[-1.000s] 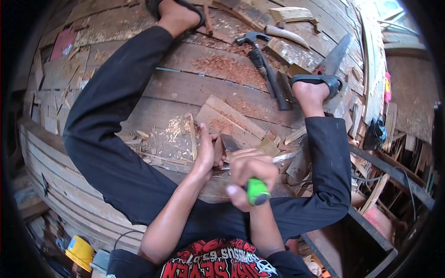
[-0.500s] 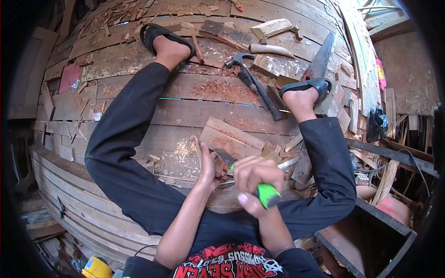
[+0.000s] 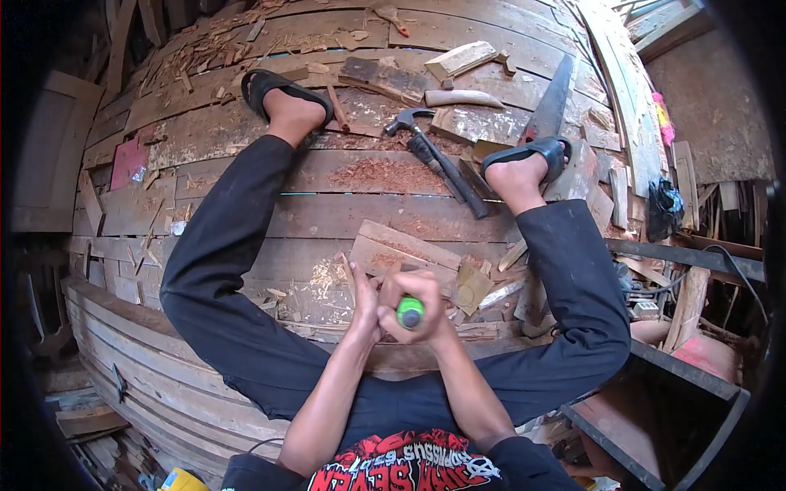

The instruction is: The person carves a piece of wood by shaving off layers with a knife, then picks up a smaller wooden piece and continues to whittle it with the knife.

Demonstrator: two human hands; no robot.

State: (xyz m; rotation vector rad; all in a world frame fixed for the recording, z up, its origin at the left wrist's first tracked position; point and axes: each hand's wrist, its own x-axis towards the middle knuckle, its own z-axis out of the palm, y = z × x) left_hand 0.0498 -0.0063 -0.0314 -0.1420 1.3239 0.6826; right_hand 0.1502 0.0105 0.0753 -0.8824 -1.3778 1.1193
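Note:
My right hand point(image 3: 416, 303) is wrapped round a green handle point(image 3: 410, 312) whose dark butt end faces up toward me. The blade of this tool is hidden under the fist. Close against it, my left hand point(image 3: 366, 303) holds a small piece of wood, mostly covered by the two hands. A thin strip of wood point(image 3: 350, 277) stands by the left fingertips. Just beyond the hands lies a flat wooden board point(image 3: 401, 248) with reddish shavings on it.
A claw hammer point(image 3: 442, 164) lies on the plank floor point(image 3: 327, 217) between my feet. Near my right foot is a handsaw point(image 3: 553, 98). Wood blocks point(image 3: 461, 60), a curved pale piece point(image 3: 464, 98) and a brush point(image 3: 393, 18) lie farther off. An open dark box point(image 3: 655, 409) stands at right.
My right hand has moved left with the green-handled tool, up against my left hand. The handle now points up toward the camera, and the blade seen before is hidden.

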